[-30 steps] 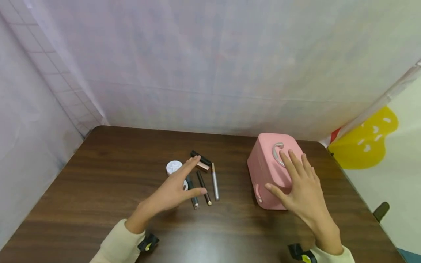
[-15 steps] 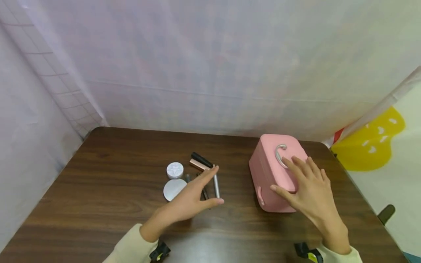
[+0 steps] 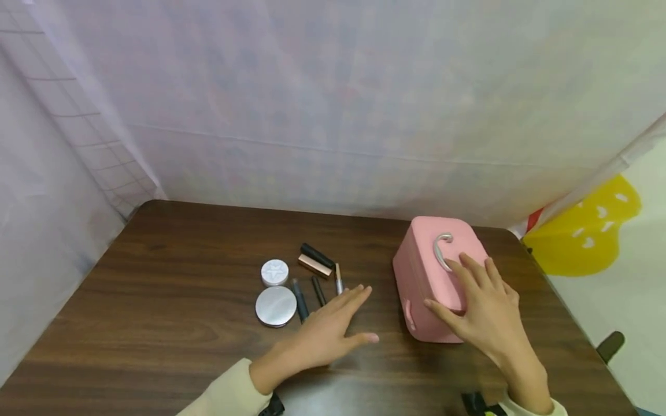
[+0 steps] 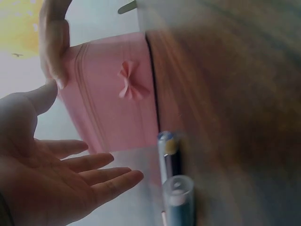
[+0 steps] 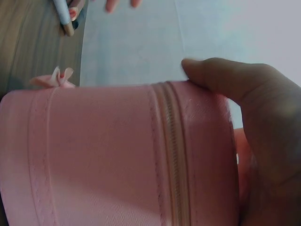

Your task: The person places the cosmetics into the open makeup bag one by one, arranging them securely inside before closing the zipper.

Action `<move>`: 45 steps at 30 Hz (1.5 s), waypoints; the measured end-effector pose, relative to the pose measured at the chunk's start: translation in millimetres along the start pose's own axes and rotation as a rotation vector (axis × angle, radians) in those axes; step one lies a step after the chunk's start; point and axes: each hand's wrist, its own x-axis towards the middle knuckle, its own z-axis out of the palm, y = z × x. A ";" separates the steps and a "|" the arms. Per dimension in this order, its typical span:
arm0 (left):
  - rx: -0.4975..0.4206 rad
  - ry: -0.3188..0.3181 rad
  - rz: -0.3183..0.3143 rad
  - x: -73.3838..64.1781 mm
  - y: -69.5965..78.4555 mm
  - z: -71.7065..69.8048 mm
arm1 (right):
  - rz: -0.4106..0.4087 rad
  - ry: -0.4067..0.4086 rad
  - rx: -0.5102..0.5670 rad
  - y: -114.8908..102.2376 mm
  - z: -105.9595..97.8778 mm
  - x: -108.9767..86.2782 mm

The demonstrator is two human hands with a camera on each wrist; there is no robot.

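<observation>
A pink zippered case (image 3: 411, 271) with a silver handle (image 3: 438, 248) on top stands on the right of the table. My right hand (image 3: 491, 318) is at its lid with spread fingers, the thumb (image 5: 221, 73) along the lid's edge. My left hand (image 3: 322, 332) is outstretched, palm toward the case and holding nothing. Beneath and beside it lie a round silver compact (image 3: 276, 306), a small white round container with a star (image 3: 274, 271), a dark pencil-like stick (image 3: 300, 300), another thin dark stick (image 3: 318, 290) and a silver pen-like tube (image 3: 339, 280), partly hidden by the hand.
A black tube (image 3: 317, 255) and a rose-gold bar-shaped item (image 3: 314, 266) lie behind the sticks. The case carries a pink bow (image 4: 131, 81). The brown table (image 3: 156, 300) meets a pale curtain (image 3: 333, 115) at the back. A yellow shape (image 3: 583, 237) is on the right.
My left hand has moved right and nearer the table's front, uncovering the silver compact. My right hand has come down to the case's lid. The case has stayed put.
</observation>
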 end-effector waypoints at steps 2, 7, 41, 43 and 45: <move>-0.005 -0.012 -0.001 1.3 0.4 4.9 | 0.006 0.001 0.000 -2.3 -0.3 -2.2; -0.004 -0.014 0.009 4.4 2.8 13.0 | -0.005 0.011 0.003 -9.4 2.1 -2.9; -0.137 -0.039 -0.023 11.7 1.7 14.3 | -0.074 0.090 0.038 -76.8 12.2 -10.8; -0.142 -0.025 -0.023 12.0 1.7 15.6 | -0.071 0.089 0.033 -80.9 13.3 -11.9; -0.148 -0.009 -0.033 12.2 1.8 17.7 | -0.072 0.091 0.026 -85.1 14.9 -13.1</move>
